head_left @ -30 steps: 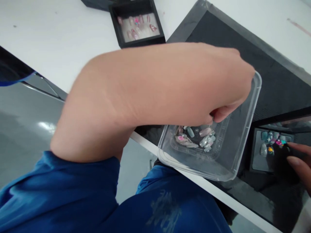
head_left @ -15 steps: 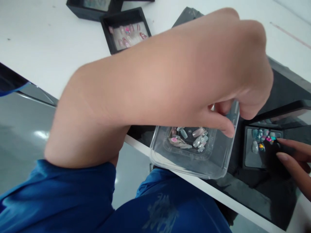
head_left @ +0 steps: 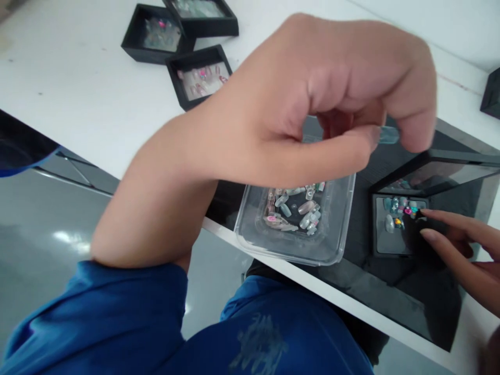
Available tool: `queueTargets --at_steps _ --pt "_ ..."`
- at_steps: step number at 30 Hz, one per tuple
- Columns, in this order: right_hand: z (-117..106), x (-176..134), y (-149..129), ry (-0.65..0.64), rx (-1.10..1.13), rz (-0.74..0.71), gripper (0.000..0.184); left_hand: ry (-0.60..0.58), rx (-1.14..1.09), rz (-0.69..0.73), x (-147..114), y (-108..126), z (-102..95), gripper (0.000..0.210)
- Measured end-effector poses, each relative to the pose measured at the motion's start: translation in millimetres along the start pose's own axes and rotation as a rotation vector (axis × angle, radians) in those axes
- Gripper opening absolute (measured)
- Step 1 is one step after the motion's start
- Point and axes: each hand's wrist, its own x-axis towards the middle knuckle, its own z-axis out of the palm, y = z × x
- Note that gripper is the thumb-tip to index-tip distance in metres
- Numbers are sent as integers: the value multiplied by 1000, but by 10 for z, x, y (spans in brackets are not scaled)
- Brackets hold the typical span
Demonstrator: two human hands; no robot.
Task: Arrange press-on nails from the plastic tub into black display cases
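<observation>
My left hand (head_left: 332, 94) reaches across from the left and pinches a pale blue translucent press-on nail (head_left: 389, 135) between thumb and fingers. Below it sits a clear plastic tub (head_left: 312, 252) holding several loose press-on nails (head_left: 308, 211). At the right, my right hand (head_left: 464, 239) has thumb and finger closed around a small dark thing that I cannot make out. That hand is over a black display box (head_left: 390, 245), whose hinged lid (head_left: 453, 174) stands raised. Blue, silver and jewelled nails (head_left: 402, 208) lie in the box's upper part.
On the white table (head_left: 78, 67), a black box of pink nails (head_left: 203, 78) sits beside two more black boxes, one of them a tilted box (head_left: 211, 26). A black mat (head_left: 371, 291) lies under the tub. Another dark box (head_left: 491, 94) stands at the right edge.
My left hand has risen out of the tub, and a blue press-on nail now shows in its fingers. My right hand stays at the display box. The view has shifted.
</observation>
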Motion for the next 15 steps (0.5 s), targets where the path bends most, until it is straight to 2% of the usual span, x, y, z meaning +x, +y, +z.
queueTargets --at_steps 2,5,7,12,15 --pt "3 16 -9 10 -8 -28 41 24 84 40 3 -46 -5 65" --pt "10 41 -38 23 -20 -62 40 119 165 24 -20 -78 43 42" --pt "16 54 -62 23 -23 -67 41 168 165 2 -35 -72 102 37" --pt "25 70 -80 12 -6 -38 45 233 130 -13 -37 -44 184 45" --pt "25 75 -62 12 1 -32 46 238 207 -5 -16 -4 160 70"
